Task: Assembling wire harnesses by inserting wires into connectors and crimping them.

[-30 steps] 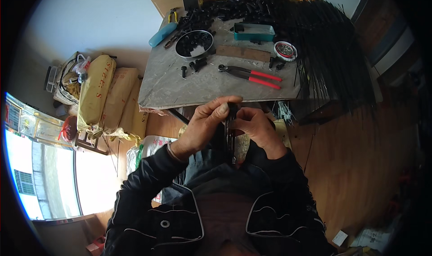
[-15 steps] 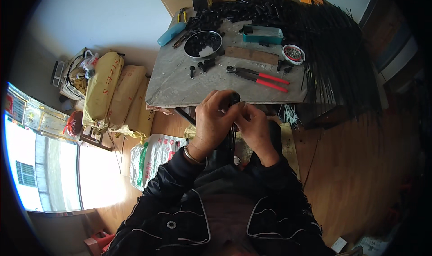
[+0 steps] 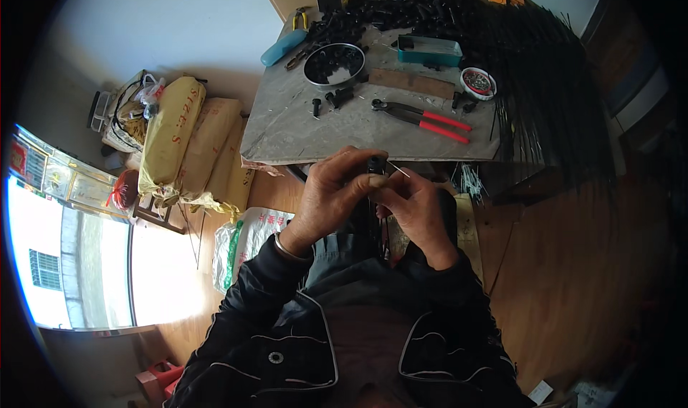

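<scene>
You are sitting at a grey stone-topped work table (image 3: 301, 132), its near edge lying just beyond your hands. A heap of thin black rods (image 3: 530, 71) is covering the table's far and right side. Toward the middle, red-handled pliers (image 3: 423, 116) are lying flat, with a round metal bowl of small black parts (image 3: 334, 64) standing beyond them and a teal rectangular tray (image 3: 430, 49) to its right. Your left hand (image 3: 331, 197) is curling inward, fingers closing narrowly so that thumb and fingertips are pinching the small black cylindrical piece (image 3: 375, 166) held upright between both hands, just in front of the table edge. Your right hand (image 3: 416, 206) is meeting it from the other side, fingers bunching tight and gripping a thin pale wire (image 3: 398, 169) slanting up to the right, beside the black piece's top.
</scene>
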`<action>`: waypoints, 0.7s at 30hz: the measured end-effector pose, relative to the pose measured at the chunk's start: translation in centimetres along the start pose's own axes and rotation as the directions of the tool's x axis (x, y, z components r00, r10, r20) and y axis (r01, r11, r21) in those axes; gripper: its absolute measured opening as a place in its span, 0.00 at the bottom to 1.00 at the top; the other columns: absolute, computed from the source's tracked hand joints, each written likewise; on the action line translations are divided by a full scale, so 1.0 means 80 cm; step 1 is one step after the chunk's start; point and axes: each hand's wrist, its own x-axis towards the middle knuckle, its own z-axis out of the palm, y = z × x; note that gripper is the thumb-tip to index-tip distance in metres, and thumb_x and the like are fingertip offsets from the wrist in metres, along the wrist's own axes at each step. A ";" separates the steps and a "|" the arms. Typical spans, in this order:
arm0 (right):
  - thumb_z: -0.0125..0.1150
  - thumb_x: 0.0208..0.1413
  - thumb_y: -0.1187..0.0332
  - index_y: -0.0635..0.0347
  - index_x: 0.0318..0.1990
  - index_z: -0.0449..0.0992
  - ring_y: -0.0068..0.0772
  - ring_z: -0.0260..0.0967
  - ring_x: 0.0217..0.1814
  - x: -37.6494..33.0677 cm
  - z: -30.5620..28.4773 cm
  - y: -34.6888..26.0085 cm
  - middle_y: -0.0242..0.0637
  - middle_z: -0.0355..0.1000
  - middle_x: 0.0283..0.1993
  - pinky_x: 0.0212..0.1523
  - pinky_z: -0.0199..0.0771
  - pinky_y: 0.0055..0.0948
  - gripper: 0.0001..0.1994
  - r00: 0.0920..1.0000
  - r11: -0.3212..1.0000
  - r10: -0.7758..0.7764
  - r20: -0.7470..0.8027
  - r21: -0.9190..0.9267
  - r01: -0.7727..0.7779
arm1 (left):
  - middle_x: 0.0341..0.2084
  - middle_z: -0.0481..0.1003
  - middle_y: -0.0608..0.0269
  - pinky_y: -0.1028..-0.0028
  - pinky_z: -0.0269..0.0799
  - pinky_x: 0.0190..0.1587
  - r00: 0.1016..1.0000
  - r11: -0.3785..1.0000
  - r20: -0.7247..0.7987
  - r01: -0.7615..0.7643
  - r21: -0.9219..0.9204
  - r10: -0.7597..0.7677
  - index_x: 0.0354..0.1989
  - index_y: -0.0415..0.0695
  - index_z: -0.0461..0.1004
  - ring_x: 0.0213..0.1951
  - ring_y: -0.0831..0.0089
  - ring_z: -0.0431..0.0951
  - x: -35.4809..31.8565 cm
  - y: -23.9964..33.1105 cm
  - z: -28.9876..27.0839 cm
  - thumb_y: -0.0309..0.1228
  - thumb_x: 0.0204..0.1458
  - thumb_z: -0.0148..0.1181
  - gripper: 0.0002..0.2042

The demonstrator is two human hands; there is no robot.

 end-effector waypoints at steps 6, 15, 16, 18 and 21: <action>0.68 0.52 0.68 0.62 0.33 0.71 0.19 0.70 0.25 -0.005 -0.006 0.005 0.30 0.71 0.25 0.27 0.70 0.20 0.10 0.993 1.000 -0.017 0.115 -0.010 0.018 | 0.37 0.75 0.62 0.77 0.72 0.43 0.988 0.993 0.147 0.068 -0.100 -0.053 0.51 0.36 0.73 0.40 0.76 0.76 -0.002 0.015 -0.018 0.23 0.53 0.61 0.16; 0.68 0.52 0.66 0.60 0.29 0.68 0.14 0.63 0.24 -0.010 0.005 -0.011 0.27 0.68 0.23 0.26 0.64 0.17 0.12 0.994 0.999 0.046 0.098 0.014 -0.048 | 0.37 0.75 0.62 0.77 0.72 0.46 0.982 0.983 0.116 0.160 -0.088 -0.149 0.48 0.36 0.74 0.41 0.76 0.76 -0.007 0.028 -0.018 0.17 0.49 0.57 0.16; 0.68 0.52 0.66 0.60 0.29 0.68 0.14 0.63 0.24 -0.011 0.006 -0.011 0.27 0.68 0.23 0.26 0.64 0.17 0.12 0.994 0.999 0.046 0.098 0.013 -0.048 | 0.37 0.75 0.62 0.77 0.72 0.46 0.982 0.983 0.115 0.159 -0.089 -0.149 0.48 0.36 0.74 0.41 0.76 0.76 -0.007 0.029 -0.017 0.17 0.49 0.57 0.16; 0.66 0.54 0.68 0.61 0.30 0.69 0.15 0.65 0.25 -0.011 0.007 -0.010 0.27 0.69 0.23 0.27 0.65 0.17 0.11 0.997 0.992 -0.058 0.047 -0.112 0.063 | 0.36 0.76 0.62 0.77 0.72 0.45 0.990 0.987 0.038 0.130 0.098 -0.134 0.46 0.36 0.75 0.40 0.76 0.77 -0.008 0.031 -0.015 0.18 0.48 0.57 0.15; 0.63 0.56 0.70 0.64 0.37 0.72 0.16 0.68 0.29 -0.011 -0.005 -0.001 0.29 0.71 0.28 0.32 0.67 0.17 0.08 0.991 0.987 -0.101 0.085 -0.116 0.111 | 0.36 0.76 0.62 0.78 0.71 0.43 0.996 0.992 -0.001 0.088 0.088 -0.088 0.45 0.36 0.76 0.40 0.77 0.77 -0.013 0.023 -0.015 0.20 0.49 0.57 0.14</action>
